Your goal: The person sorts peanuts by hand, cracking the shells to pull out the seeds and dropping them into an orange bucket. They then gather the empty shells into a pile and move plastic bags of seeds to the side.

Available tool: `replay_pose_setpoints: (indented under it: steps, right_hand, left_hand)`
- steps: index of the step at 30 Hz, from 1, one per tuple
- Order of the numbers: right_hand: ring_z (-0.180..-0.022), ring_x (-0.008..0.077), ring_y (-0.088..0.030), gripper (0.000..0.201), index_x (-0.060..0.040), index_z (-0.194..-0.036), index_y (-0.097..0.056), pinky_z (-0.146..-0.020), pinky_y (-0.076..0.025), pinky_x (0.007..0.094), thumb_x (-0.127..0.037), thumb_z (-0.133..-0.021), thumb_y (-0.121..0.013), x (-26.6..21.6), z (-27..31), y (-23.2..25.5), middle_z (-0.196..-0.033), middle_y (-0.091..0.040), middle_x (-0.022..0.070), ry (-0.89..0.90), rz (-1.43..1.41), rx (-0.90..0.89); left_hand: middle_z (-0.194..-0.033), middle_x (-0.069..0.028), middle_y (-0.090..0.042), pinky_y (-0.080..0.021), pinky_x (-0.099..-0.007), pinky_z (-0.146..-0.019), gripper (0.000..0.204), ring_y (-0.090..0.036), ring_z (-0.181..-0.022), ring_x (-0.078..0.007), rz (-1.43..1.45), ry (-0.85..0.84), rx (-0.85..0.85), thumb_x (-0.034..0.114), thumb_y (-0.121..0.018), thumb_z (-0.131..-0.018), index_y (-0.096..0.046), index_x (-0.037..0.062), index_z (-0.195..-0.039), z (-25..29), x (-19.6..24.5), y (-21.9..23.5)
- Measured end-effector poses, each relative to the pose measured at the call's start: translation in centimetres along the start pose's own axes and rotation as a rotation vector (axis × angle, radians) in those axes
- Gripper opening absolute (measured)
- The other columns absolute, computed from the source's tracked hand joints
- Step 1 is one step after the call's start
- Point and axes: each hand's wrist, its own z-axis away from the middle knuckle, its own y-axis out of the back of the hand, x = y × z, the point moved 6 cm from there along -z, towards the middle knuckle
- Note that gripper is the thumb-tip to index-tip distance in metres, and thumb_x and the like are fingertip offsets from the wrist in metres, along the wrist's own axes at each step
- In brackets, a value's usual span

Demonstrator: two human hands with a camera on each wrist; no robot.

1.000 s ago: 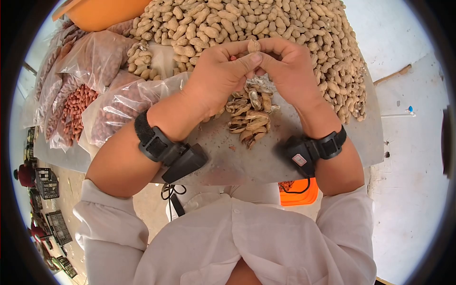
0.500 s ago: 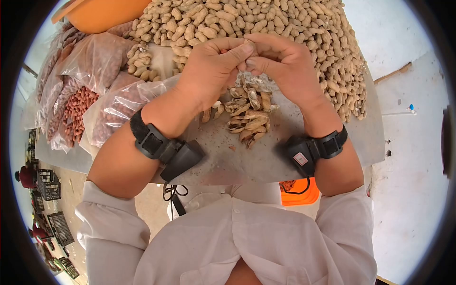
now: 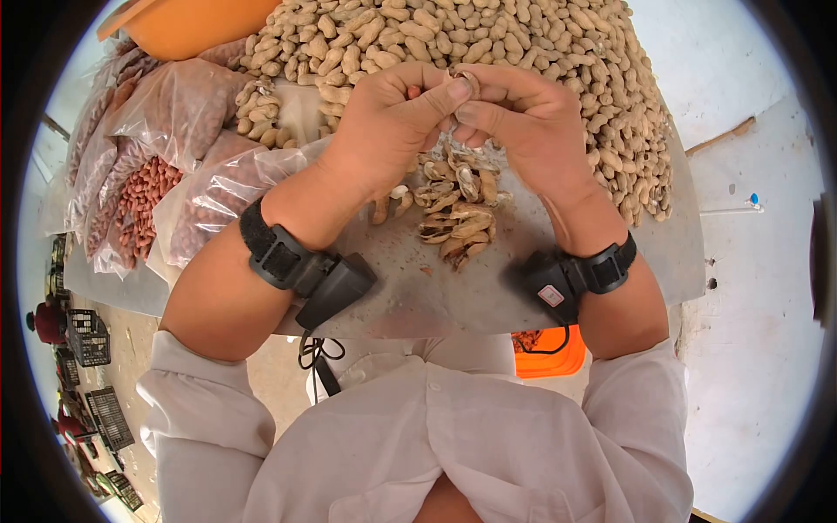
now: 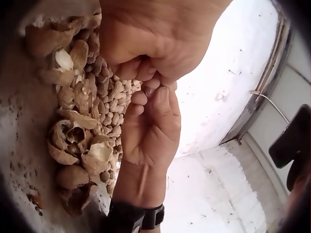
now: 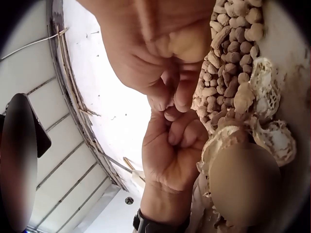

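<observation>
Both hands meet in front of the heap of unshelled peanuts (image 3: 514, 35). Between the fingertips is a peanut shell (image 3: 468, 83), pinched by the right hand (image 3: 545, 122) and touched by the left thumb. The left hand (image 3: 384, 126) has curled fingers, with a reddish kernel (image 3: 413, 91) showing in them. In the left wrist view the left hand (image 4: 155, 39) covers most of what is held, and the right hand (image 4: 150, 126) comes up to meet it. Empty shells (image 3: 462, 209) lie in a small pile on the metal table (image 3: 384, 296) below the hands.
Clear bags of reddish kernels (image 3: 174, 105) stand at the left, one open with kernels (image 3: 144, 205) showing. An orange basin (image 3: 196, 26) is at the back left. An orange container (image 3: 558, 356) sits below the table's front edge. Black crates (image 3: 109, 418) stand on the floor at far left.
The hands have shifted slightly left since the first frame. The peanut, whole-looking and upright between the thumbs earlier, now shows as a curved shell at the right fingertips.
</observation>
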Motion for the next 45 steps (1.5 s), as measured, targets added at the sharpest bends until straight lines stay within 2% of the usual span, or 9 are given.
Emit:
replay_pose_setpoints:
  steps: [8,16,20,23,25,28,34,38,45]
  right_hand:
    - [-0.064,0.016,-0.063,0.027,0.0055,-0.103,-0.059,-0.055,-0.051,0.0238,-0.003,-0.079,-0.065,1.0,-0.1,-0.4,-0.08,-0.065,0.0121,-0.067,-0.335,0.011]
    - [-0.07,0.0169,-0.064,0.017,0.0029,-0.095,-0.059,-0.058,-0.052,0.0231,-0.003,-0.079,-0.064,0.9,0.2,-0.1,-0.082,-0.064,0.0113,-0.044,-0.295,0.114]
    - [-0.071,0.0172,-0.065,0.013,0.0011,-0.092,-0.058,-0.062,-0.053,0.0239,0.0,-0.079,-0.063,1.5,-0.1,0.1,-0.088,-0.064,0.0123,-0.047,-0.552,0.076]
    - [-0.073,0.016,-0.064,0.012,0.0009,-0.09,-0.058,-0.066,-0.052,0.0236,0.002,-0.079,-0.063,1.5,-0.3,0.2,-0.091,-0.063,0.0119,-0.04,-0.53,0.073]
    - [-0.073,0.0147,-0.063,0.012,0.0016,-0.09,-0.059,-0.067,-0.051,0.0231,0.003,-0.078,-0.063,1.2,-0.3,0.4,-0.091,-0.063,0.011,0.01,-0.461,0.072]
    - [-0.074,0.013,-0.062,0.013,0.0017,-0.09,-0.061,-0.067,-0.05,0.0222,0.004,-0.077,-0.063,0.3,-0.1,0.2,-0.09,-0.063,0.0088,0.062,-0.289,0.071]
    - [-0.073,0.0117,-0.061,0.013,-0.0002,-0.085,-0.063,-0.065,-0.05,0.0219,0.005,-0.073,-0.061,-1.5,0.4,0.1,-0.086,-0.064,0.005,0.253,0.244,0.132]
    - [-0.073,0.0156,-0.061,0.019,-0.0025,-0.082,-0.062,-0.065,-0.05,0.0245,0.007,-0.066,-0.06,-3.0,0.7,-0.3,-0.083,-0.063,0.0057,0.557,0.556,0.122]
    - [-0.073,0.0189,-0.061,0.02,-0.0035,-0.079,-0.061,-0.064,-0.05,0.0263,0.007,-0.062,-0.057,-4.3,0.9,-1.0,-0.084,-0.062,0.006,0.675,0.687,0.086]
  left_hand:
    - [-0.062,0.0032,-0.049,-0.027,-0.0176,-0.042,0.022,-0.036,-0.048,-0.0028,-0.034,-0.078,-0.004,0.024,-0.059,-0.088,-0.055,0.0062,-0.075,0.0,0.2,0.1]
    - [-0.062,0.0036,-0.05,-0.031,-0.018,-0.046,0.023,-0.04,-0.054,-0.0026,-0.094,-0.161,0.084,0.023,-0.059,-0.088,-0.057,0.0034,-0.076,0.1,0.2,0.1]
    - [-0.063,0.0024,-0.05,-0.031,-0.018,-0.045,0.023,-0.04,-0.053,-0.0038,0.104,-0.11,0.032,0.024,-0.056,-0.09,-0.058,0.002,-0.083,0.1,0.1,0.0]
    - [-0.066,0.0014,-0.05,-0.029,-0.0176,-0.044,0.023,-0.037,-0.051,-0.0044,0.21,-0.05,0.027,0.024,-0.052,-0.091,-0.058,0.0013,-0.092,0.1,0.1,-0.4]
    - [-0.069,0.0009,-0.049,-0.027,-0.0167,-0.044,0.023,-0.034,-0.05,-0.0042,0.309,0.011,0.007,0.022,-0.049,-0.093,-0.056,0.0011,-0.098,0.0,-0.3,-0.6]
    - [-0.069,-0.0016,-0.05,-0.026,-0.017,-0.043,0.022,-0.032,-0.048,-0.0053,0.466,0.131,-0.029,0.022,-0.046,-0.093,-0.053,0.0011,-0.095,0.0,-0.8,-0.6]
    - [-0.067,-0.0061,-0.053,-0.026,-0.0192,-0.041,0.021,-0.032,-0.046,-0.0073,0.69,0.356,0.002,0.021,-0.046,-0.091,-0.051,0.0032,-0.081,0.0,-2.2,-0.2]
    - [-0.067,-0.01,-0.056,-0.028,-0.0197,-0.04,0.022,-0.031,-0.045,-0.008,0.719,0.357,-0.006,0.02,-0.049,-0.086,-0.052,0.0013,-0.074,0.1,-2.2,-0.4]
    - [-0.068,-0.0103,-0.056,-0.027,-0.0196,-0.04,0.018,-0.032,-0.045,-0.0073,0.703,0.412,-0.014,0.014,-0.05,-0.083,-0.052,0.0001,-0.072,0.1,-3.0,-0.3]
